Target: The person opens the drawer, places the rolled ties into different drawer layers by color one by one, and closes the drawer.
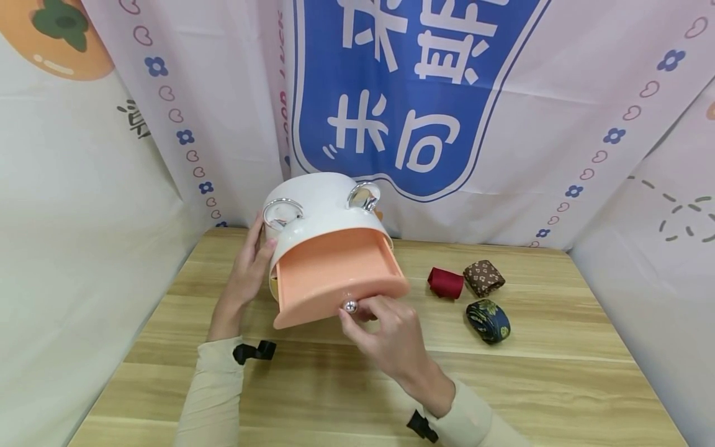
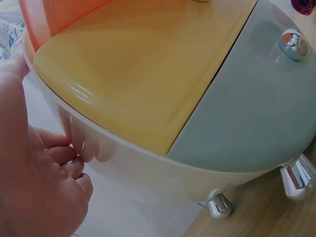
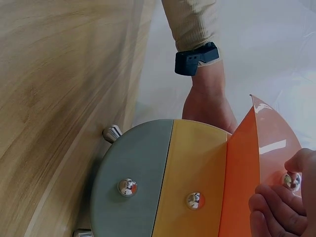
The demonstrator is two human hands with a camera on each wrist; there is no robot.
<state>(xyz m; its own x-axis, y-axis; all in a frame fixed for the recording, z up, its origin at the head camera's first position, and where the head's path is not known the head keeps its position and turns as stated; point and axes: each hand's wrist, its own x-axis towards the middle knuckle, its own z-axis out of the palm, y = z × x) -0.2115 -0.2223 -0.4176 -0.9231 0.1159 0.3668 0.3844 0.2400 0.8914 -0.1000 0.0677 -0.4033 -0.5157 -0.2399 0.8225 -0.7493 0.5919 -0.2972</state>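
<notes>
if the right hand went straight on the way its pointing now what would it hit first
Most likely the peach drawer front, just behind the knob that the right hand pinches; any gap between fingers and panel is hard to judge.

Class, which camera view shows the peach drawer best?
The head view, showing the inside and front of the peach drawer. Left wrist: only a part. Right wrist: underside and front, partly behind the right hand.
</notes>
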